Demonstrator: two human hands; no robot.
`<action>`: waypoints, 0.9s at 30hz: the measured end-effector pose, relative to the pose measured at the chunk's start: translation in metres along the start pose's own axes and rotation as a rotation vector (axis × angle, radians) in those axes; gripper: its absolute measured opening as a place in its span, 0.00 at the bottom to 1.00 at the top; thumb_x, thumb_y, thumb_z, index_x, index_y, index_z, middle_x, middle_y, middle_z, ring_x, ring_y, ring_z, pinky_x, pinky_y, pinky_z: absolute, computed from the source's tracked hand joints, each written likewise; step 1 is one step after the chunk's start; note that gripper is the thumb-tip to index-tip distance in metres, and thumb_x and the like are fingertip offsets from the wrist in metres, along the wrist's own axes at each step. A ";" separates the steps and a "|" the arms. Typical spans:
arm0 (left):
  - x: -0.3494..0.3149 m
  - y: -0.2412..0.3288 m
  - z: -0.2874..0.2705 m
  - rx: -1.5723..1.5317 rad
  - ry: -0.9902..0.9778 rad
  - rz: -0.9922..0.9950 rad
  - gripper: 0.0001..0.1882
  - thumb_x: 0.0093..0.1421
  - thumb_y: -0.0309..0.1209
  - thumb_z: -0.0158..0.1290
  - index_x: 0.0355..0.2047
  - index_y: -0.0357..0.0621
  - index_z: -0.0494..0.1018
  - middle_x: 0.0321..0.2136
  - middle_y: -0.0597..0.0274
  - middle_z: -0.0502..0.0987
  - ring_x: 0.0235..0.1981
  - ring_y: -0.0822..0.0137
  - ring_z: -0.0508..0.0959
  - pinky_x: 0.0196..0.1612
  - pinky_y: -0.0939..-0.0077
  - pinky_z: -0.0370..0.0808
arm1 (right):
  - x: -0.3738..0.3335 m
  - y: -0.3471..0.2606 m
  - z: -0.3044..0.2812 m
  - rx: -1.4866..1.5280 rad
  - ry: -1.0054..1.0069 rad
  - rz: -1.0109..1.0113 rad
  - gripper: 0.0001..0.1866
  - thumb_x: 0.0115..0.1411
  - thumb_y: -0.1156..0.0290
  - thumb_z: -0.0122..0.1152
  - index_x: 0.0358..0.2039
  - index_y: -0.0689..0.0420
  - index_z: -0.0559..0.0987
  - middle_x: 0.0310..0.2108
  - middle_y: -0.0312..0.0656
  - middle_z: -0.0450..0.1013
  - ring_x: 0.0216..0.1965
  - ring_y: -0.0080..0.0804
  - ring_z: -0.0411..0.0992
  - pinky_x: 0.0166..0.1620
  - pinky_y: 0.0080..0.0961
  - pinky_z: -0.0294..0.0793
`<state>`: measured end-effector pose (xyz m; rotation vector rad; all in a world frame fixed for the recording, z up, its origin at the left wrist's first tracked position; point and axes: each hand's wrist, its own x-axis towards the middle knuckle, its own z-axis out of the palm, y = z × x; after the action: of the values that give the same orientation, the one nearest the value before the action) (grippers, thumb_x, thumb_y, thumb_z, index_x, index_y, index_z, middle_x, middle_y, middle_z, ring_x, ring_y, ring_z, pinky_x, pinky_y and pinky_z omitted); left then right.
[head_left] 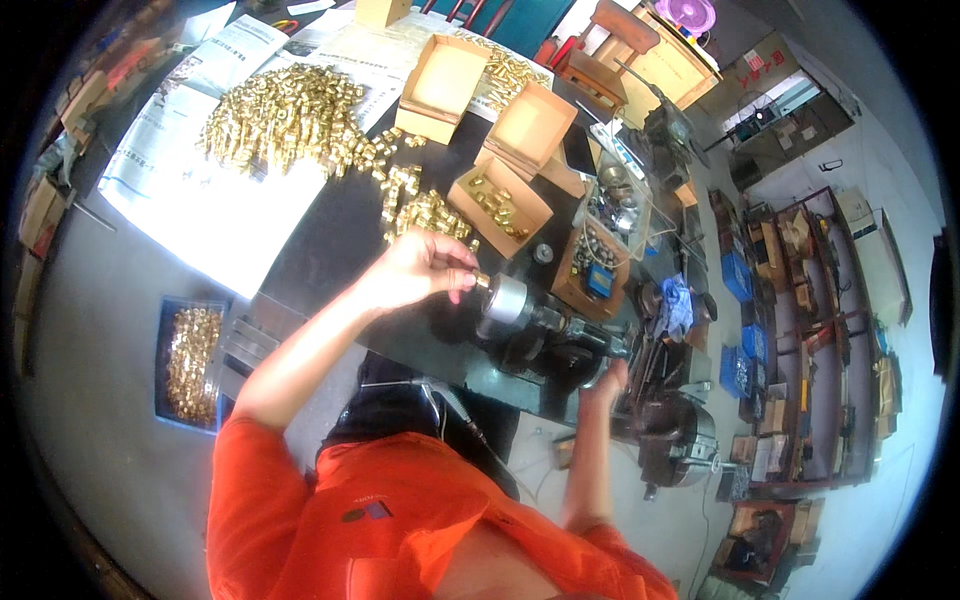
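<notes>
My left hand [425, 270] pinches a small brass fitting [482, 280] between thumb and fingertips. The fitting is at the face of a silvery round chuck [508, 300] on a dark bench-mounted machine [555, 325]. At the machine's right end, my right hand [606, 382] is closed around a part mostly hidden by the hand. Just beyond my left hand lies a small heap of brass fittings [425, 212]. An open cardboard box [522, 232] with several fittings inside stands beside that heap.
A large brass pile [285, 120] covers newspaper [215, 205] at the far left. Two more open cardboard boxes [440, 80] stand at the back. A blue bin [165, 370] of fittings is low on the left. A bench vise [680, 435] and shelves [815, 350] are on the right.
</notes>
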<state>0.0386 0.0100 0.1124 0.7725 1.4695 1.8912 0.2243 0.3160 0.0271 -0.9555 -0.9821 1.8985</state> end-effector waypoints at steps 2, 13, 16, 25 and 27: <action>0.012 0.000 -0.006 0.042 0.047 -0.019 0.09 0.52 0.23 0.55 0.32 0.29 0.71 0.23 0.56 0.75 0.21 0.71 0.75 0.27 0.82 0.73 | 0.030 -0.002 0.012 -0.273 -0.032 -0.159 0.13 0.55 0.69 0.46 0.36 0.62 0.73 0.18 0.31 0.61 0.17 0.20 0.58 0.19 0.16 0.56; 0.108 -0.052 -0.019 1.015 0.370 0.240 0.09 0.45 0.25 0.54 0.29 0.36 0.74 0.22 0.53 0.76 0.25 0.59 0.77 0.30 0.68 0.73 | -0.034 -0.070 0.021 0.193 -0.556 -0.560 0.11 0.58 0.67 0.48 0.32 0.62 0.71 0.15 0.30 0.52 0.15 0.16 0.49 0.16 0.12 0.46; 0.092 -0.060 -0.014 1.152 0.313 0.140 0.08 0.45 0.27 0.53 0.27 0.38 0.72 0.25 0.50 0.76 0.30 0.53 0.76 0.33 0.62 0.72 | -0.059 -0.068 -0.003 0.174 -0.477 -0.401 0.12 0.56 0.65 0.50 0.31 0.61 0.71 0.14 0.29 0.51 0.15 0.15 0.48 0.15 0.12 0.46; 0.062 -0.086 -0.017 1.517 0.134 0.008 0.10 0.47 0.31 0.51 0.30 0.41 0.68 0.21 0.51 0.75 0.27 0.53 0.77 0.30 0.60 0.73 | -0.033 -0.003 -0.036 0.061 -0.209 -0.119 0.06 0.54 0.71 0.51 0.30 0.60 0.73 0.16 0.27 0.56 0.16 0.15 0.52 0.19 0.14 0.48; 0.062 -0.077 -0.016 1.488 0.122 0.042 0.09 0.47 0.31 0.51 0.29 0.41 0.69 0.21 0.51 0.75 0.27 0.53 0.77 0.30 0.60 0.73 | -0.030 -0.004 -0.030 0.044 -0.170 -0.088 0.07 0.54 0.71 0.51 0.31 0.60 0.73 0.16 0.27 0.56 0.16 0.15 0.52 0.19 0.14 0.48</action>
<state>-0.0040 0.0624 0.0392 1.2494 2.8673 0.5422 0.2639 0.2997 0.0254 -0.7227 -1.0581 1.9431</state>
